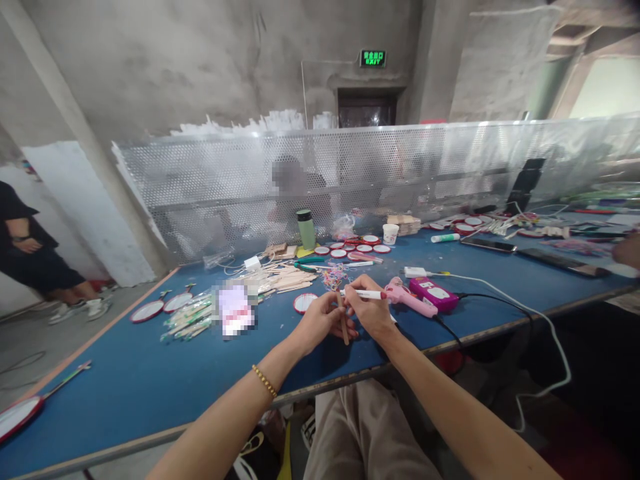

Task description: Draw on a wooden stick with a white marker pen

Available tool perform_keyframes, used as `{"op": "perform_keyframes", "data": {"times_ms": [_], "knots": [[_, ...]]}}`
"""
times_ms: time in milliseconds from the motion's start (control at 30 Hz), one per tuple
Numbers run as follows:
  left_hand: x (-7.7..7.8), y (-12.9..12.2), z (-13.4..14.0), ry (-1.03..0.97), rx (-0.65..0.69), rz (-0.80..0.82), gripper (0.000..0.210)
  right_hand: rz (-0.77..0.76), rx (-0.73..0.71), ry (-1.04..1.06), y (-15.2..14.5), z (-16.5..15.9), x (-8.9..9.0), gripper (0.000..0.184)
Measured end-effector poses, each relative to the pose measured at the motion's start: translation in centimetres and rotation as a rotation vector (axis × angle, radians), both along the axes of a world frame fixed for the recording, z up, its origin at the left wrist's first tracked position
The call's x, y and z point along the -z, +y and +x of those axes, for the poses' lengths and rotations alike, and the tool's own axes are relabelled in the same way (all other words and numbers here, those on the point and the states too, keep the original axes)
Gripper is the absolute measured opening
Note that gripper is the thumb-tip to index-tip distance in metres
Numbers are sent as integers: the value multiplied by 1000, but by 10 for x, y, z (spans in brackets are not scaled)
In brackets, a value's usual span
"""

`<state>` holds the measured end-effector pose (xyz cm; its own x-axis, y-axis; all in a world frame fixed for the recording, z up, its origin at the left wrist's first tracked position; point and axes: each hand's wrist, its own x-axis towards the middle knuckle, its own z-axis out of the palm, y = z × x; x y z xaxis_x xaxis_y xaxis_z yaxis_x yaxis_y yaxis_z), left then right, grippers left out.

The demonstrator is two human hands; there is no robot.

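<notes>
My left hand point(319, 319) pinches a flat wooden craft stick point(345, 331) that slants down toward the table's front edge. Between the fingers of my right hand point(371, 315) is a white marker point(367, 294) with a red end. Its tip points left, close to the top of the stick; whether they touch I cannot tell. Just behind my left hand lies a round white disc with a red rim point(304, 303). A pile of colourful thin strips point(336, 275) lies beyond both hands. Right of my right hand rests a pink glue gun point(413, 299).
A purple box point(434, 294) with cables sits by the glue gun. Loose wooden sticks point(287, 277), bagged sticks point(193, 319), a green bottle point(306, 230), a paper cup point(391, 233) and phones point(487, 246) are on the blue table point(165, 393). A perforated metal screen point(225, 193) stands behind; a person point(25, 240) is at left.
</notes>
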<state>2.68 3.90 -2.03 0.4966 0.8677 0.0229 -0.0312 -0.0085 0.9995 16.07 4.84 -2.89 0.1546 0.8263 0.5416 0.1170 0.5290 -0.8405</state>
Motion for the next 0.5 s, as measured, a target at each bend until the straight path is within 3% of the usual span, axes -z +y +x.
{"op": "perform_keyframes", "data": {"times_ms": [500], "knots": [[4, 2, -1, -23, 0, -22, 40, -2, 14, 8, 1, 0, 1, 26]]}}
